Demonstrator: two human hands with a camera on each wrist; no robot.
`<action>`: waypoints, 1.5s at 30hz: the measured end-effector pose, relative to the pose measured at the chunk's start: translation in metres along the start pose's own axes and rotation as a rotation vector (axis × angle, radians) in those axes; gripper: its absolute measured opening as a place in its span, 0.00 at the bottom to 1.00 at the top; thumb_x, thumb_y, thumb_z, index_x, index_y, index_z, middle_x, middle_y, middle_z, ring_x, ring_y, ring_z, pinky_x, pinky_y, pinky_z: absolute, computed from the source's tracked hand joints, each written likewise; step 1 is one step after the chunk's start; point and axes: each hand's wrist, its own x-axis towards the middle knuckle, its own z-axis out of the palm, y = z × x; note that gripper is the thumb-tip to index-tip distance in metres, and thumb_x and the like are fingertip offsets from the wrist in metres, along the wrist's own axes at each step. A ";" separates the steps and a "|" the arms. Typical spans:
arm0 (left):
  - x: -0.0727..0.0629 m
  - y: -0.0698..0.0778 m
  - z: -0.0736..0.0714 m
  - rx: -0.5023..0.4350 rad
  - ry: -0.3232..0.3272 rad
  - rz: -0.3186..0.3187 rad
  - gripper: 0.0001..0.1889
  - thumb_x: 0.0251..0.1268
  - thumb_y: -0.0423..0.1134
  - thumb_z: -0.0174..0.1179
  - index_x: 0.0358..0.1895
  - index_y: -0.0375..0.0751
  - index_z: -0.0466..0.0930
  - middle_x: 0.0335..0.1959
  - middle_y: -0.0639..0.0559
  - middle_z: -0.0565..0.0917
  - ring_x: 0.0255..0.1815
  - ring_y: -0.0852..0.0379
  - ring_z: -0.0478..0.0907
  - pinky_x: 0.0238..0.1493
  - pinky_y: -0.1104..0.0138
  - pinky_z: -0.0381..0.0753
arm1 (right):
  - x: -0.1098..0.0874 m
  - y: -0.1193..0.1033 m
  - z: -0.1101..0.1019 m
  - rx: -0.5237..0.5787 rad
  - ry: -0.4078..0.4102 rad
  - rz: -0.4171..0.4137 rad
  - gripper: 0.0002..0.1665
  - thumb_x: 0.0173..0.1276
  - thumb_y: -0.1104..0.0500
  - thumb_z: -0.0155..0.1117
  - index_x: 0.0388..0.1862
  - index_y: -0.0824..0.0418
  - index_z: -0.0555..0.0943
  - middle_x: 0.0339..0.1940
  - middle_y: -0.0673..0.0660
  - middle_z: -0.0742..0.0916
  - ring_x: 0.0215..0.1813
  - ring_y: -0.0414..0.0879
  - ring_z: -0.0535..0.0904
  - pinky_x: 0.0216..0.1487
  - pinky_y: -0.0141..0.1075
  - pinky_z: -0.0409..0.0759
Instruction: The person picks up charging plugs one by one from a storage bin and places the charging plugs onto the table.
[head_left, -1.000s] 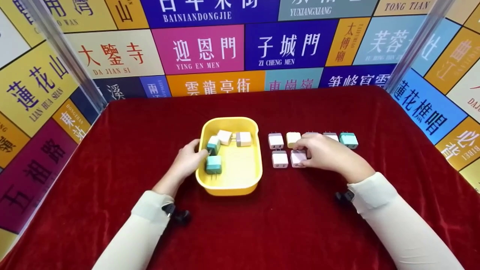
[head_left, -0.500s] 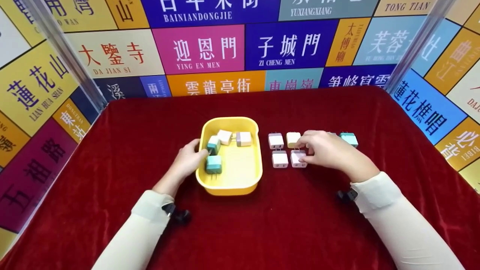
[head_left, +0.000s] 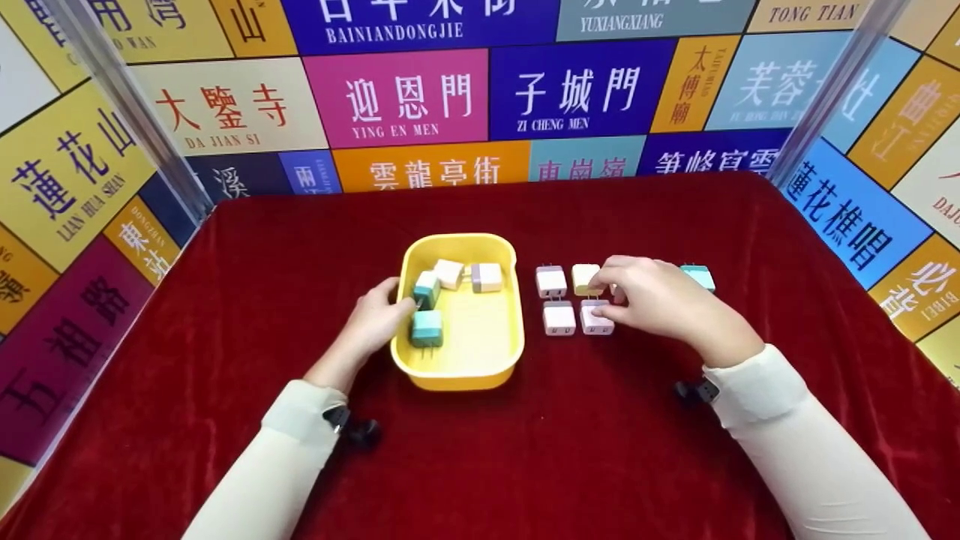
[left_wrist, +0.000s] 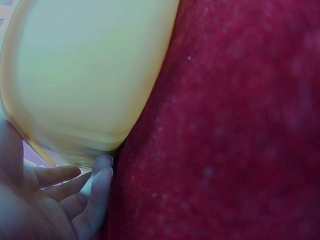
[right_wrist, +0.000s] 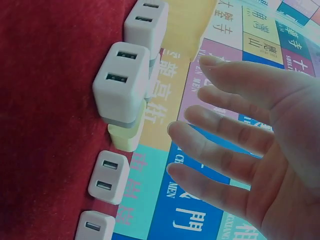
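Observation:
My left hand [head_left: 382,319] grips the left wall of a yellow plastic bin [head_left: 480,381], thumb over its rim. In the left wrist view its fingers [left_wrist: 100,187] lie against the outside of the bin. My right hand [head_left: 649,296] hovers just over the rows of USB wall chargers, fingers loosely spread and holding nothing. Beneath its thumb sits a pale pink charger [head_left: 597,325] in the front row, its two ports facing me. In the right wrist view this white charger [right_wrist: 120,85] stands clear of the fingertips. Part of the back row is hidden behind the hand.
Left of it in the front row is another charger [head_left: 559,321]. Behind stand a grey-topped charger [head_left: 550,280], a cream charger [head_left: 586,279] and a green charger [head_left: 699,277]. Several chargers lie inside the bin, including a green one [head_left: 427,327]. Red velvet [head_left: 540,465] covers the table.
My right hand has let go of the pale pink charger in the front row and moved slightly up and right. The left hand and the bin have stayed put.

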 end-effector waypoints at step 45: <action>-0.002 0.002 -0.001 0.006 0.012 0.013 0.30 0.69 0.41 0.53 0.74 0.39 0.74 0.65 0.39 0.82 0.61 0.48 0.79 0.64 0.56 0.78 | 0.025 -0.061 0.003 -0.093 0.060 -0.240 0.16 0.69 0.56 0.77 0.53 0.59 0.89 0.51 0.57 0.87 0.51 0.53 0.86 0.52 0.49 0.87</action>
